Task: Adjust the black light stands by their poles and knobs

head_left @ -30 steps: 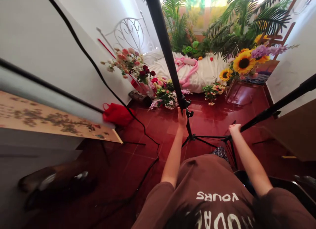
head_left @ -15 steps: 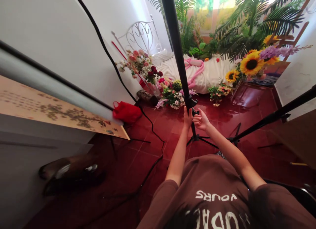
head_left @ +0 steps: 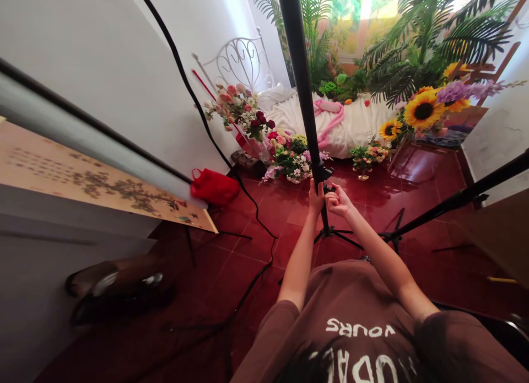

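A black light stand (head_left: 305, 80) rises in front of me, its splayed legs (head_left: 330, 232) on the red floor. My left hand (head_left: 316, 198) is wrapped round its pole just below a dark collar. At the same height my right hand (head_left: 339, 201) is closed on a small black knob (head_left: 329, 188) at the pole's right side; the fingers cover part of it. The top of the stand runs out of view.
A second black stand (head_left: 458, 198) leans in from the right. A black cable (head_left: 256, 204) hangs along the wall and crosses the floor. Flowers (head_left: 293, 157), sunflowers (head_left: 424, 112) and a white-draped bed (head_left: 355, 124) lie beyond. A red bag (head_left: 215, 187) sits left, near a painted scroll (head_left: 124, 190).
The whole view has shifted slightly, with the stand appearing a little farther right. Both hands keep their places on the pole and knob; the right fingers look a little more curled.
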`<move>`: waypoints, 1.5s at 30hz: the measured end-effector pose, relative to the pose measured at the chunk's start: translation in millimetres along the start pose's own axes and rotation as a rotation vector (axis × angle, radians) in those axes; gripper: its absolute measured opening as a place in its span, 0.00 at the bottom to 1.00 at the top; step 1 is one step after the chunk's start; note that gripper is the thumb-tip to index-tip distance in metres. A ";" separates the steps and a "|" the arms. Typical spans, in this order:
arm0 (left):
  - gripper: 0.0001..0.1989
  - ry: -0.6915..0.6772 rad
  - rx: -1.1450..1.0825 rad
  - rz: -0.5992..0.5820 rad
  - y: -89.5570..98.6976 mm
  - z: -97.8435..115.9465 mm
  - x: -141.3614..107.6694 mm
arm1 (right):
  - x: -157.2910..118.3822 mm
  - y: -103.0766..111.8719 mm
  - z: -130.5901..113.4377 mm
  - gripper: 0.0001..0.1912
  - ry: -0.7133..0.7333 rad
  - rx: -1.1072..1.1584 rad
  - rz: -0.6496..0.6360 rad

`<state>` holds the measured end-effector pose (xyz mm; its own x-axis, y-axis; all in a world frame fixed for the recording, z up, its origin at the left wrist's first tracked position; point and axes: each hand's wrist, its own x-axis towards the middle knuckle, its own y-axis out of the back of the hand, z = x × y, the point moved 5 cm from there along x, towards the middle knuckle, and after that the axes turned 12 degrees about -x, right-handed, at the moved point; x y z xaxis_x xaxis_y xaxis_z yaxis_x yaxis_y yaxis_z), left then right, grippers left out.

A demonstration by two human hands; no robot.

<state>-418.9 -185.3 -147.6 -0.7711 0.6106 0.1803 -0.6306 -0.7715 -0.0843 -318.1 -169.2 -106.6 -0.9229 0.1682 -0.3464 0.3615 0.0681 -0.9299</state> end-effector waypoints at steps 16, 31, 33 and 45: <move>0.28 -0.012 0.026 0.017 1.7 2.7 0.3 | -45.3 15.2 -55.4 0.11 0.989 -2.085 0.749; 0.25 -0.277 -0.071 -0.067 -9.0 98.1 20.4 | -62.2 6.6 -14.0 0.18 1.011 -1.849 0.400; 0.24 -0.280 -0.125 -0.071 -13.5 108.6 26.2 | -64.4 8.4 -11.4 0.19 0.994 -1.856 0.377; 0.22 -0.331 -0.223 -0.118 -18.7 136.5 38.6 | -50.7 17.8 -24.7 0.21 0.950 -1.789 0.563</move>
<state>-424.9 -171.7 -5.3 -0.6455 0.5742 0.5037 -0.7446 -0.6198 -0.2476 -261.5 -152.2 -102.6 -0.5677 0.7953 0.2124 0.7490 0.3919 0.5342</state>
